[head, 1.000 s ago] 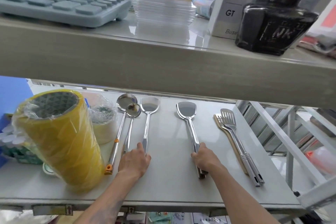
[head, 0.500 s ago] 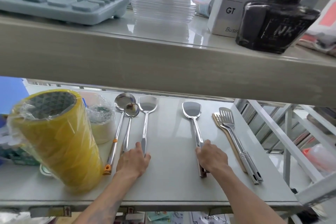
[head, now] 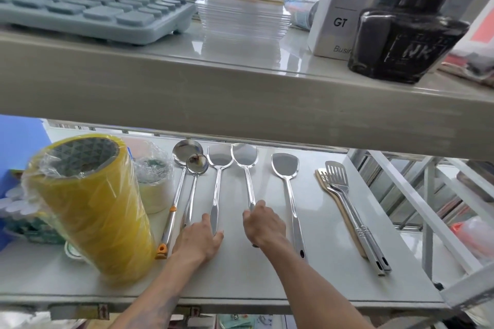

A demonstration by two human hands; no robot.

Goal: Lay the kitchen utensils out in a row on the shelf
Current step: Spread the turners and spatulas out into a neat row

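1. Lower shelf point(head: 267, 286): pale and glossy; the utensils lie on it in a row, handles toward me.
2. Two ladles point(head: 187, 184): far left of the row, bowls overlapping, the longer with an orange tip.
3. First turner point(head: 217, 181): just right of the ladles. My left hand point(head: 199, 242) rests flat on the shelf, fingers relaxed over its handle end.
4. Second turner point(head: 247, 171): beside the first. My right hand point(head: 263, 226) curls its fingers round the handle.
5. Third turner point(head: 287, 184): lies alone, right of my right hand.
6. Slotted turners point(head: 347, 205): several stacked together, far right, well apart.
7. Yellow tape rolls point(head: 88, 205): wrapped stack standing at left, white tape roll point(head: 155, 189) behind.
8. Upper shelf point(head: 213, 88): calculator point(head: 93, 5), ink bottle point(head: 403, 29).
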